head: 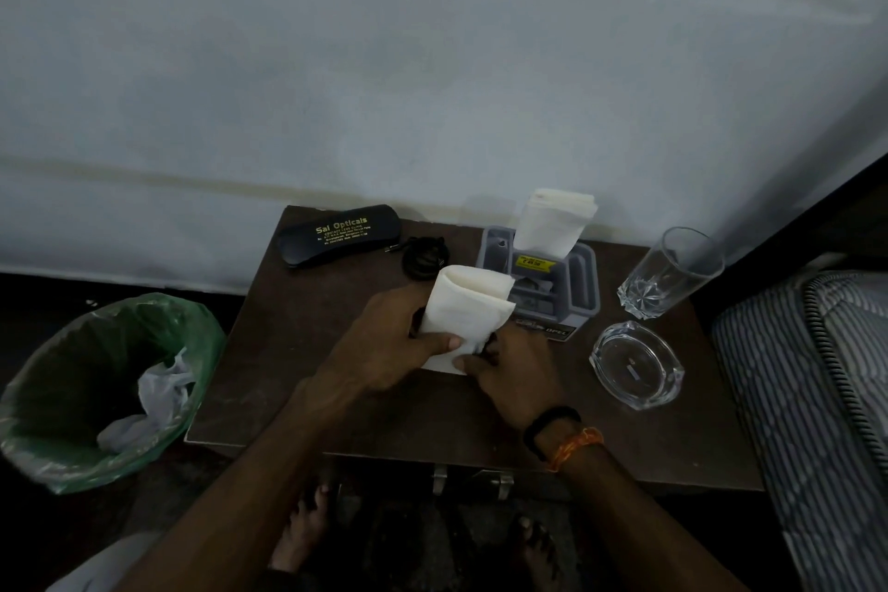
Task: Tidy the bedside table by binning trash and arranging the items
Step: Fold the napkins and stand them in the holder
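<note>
On the dark brown bedside table (307, 351) both of my hands hold a folded white napkin (461, 308) near the middle. My left hand (384, 341) grips its left side with the thumb across the lower edge. My right hand (514, 370) pinches its lower right corner. Behind it stands a grey plastic organiser (576, 288) with another folded white napkin (552, 221) upright in it. A black spectacle case (339, 236) with gold lettering lies at the back left, and a small black round object (423, 257) sits beside it.
A tall empty glass (668, 274) and a glass ashtray (636, 363) stand on the table's right side. A bin with a green liner (96, 380), holding crumpled white trash, is on the floor to the left. A striped mattress (817, 375) borders the right. My bare feet show below.
</note>
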